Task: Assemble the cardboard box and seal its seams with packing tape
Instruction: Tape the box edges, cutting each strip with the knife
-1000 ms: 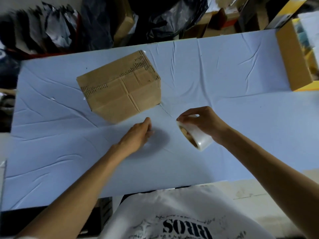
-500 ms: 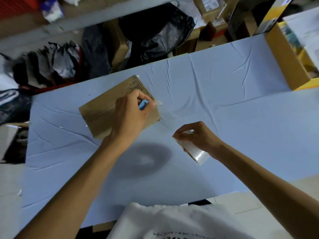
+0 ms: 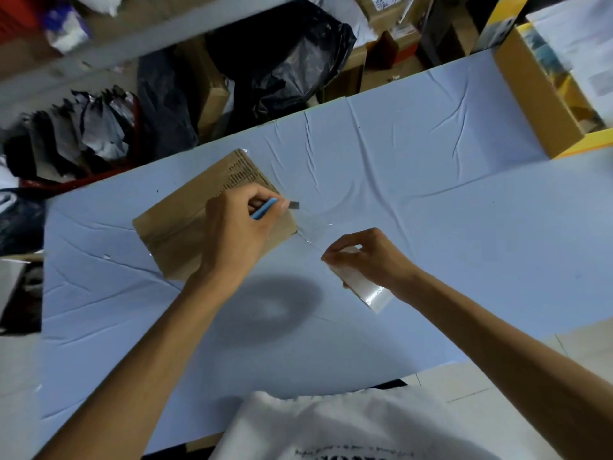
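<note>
**Free room and obstacles, taken from the cardboard box**

- Cardboard box [image 3: 185, 220]: sits on the blue table [image 3: 431, 200], toward its far left; the main obstacle there.
- Over the box: left hand [image 3: 237, 232] with a blue-handled knife [image 3: 265, 209], blocking its near right part.
- Right of the box: a stretched strip of clear tape [image 3: 313, 227] runs from its corner to the tape roll [image 3: 365, 287] in the right hand [image 3: 371, 257]; this line bars passage across.
- Further right: wide bare cloth, open up to the open carton [image 3: 537, 94] at the far right corner.
- Near side of the box: open cloth, crossed by both forearms.
- Left of the box: a narrow bare strip.
- Beyond the box: black bags [image 3: 282, 58], clutter.
</note>
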A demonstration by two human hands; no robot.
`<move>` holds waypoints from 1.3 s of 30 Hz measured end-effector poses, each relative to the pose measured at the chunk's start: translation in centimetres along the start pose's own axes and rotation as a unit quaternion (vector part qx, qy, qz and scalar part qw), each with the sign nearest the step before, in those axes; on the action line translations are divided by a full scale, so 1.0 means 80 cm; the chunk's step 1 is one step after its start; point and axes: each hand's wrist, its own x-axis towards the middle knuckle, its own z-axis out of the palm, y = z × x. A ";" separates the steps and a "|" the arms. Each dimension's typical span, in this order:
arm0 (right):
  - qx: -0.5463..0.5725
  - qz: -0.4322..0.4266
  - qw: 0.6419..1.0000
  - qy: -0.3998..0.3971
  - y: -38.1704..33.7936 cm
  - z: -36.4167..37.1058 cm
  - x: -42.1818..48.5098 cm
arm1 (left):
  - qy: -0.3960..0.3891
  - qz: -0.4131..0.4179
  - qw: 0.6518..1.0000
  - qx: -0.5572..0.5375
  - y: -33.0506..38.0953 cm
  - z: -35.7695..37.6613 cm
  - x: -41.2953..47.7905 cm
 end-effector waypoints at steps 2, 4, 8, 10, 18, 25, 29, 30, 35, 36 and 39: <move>0.001 -0.002 1.000 0.000 -0.001 0.000 0.000 | 0.003 -0.001 1.000 -0.004 0.001 -0.001 -0.002; 0.006 -0.001 1.000 0.001 -0.001 0.001 0.000 | 0.002 -0.005 1.000 -0.002 0.001 -0.001 -0.005; 0.009 0.000 1.000 -0.001 -0.003 0.002 -0.002 | -0.023 -0.041 0.999 0.019 -0.002 0.000 -0.011; 0.009 0.000 1.000 -0.003 -0.003 0.002 -0.003 | -0.031 -0.032 0.998 0.040 -0.003 -0.003 -0.015; 0.002 0.000 1.000 -0.002 -0.003 0.003 -0.005 | 0.009 0.005 0.999 0.049 -0.005 -0.015 -0.018; -0.005 0.001 1.000 -0.006 -0.001 0.006 -0.004 | -0.037 -0.015 0.999 -0.016 -0.013 -0.011 -0.015; -0.013 -0.001 1.000 -0.007 0.001 0.007 -0.003 | -0.031 0.030 0.999 0.006 -0.017 -0.008 -0.006; -0.015 -0.002 1.000 -0.007 0.001 0.008 -0.003 | -0.028 0.034 0.999 0.018 -0.019 -0.005 -0.004; -0.025 -0.009 1.000 -0.009 -0.001 0.009 -0.002 | -0.046 -0.010 0.999 0.025 -0.025 0.008 0.001; -0.027 -0.011 1.000 -0.009 -0.002 0.009 -0.002 | -0.041 -0.015 0.999 0.028 -0.024 0.011 0.001; -0.036 -0.010 0.999 -0.010 -0.003 0.010 -0.002 | -0.019 -0.025 0.999 0.042 -0.018 0.018 0.002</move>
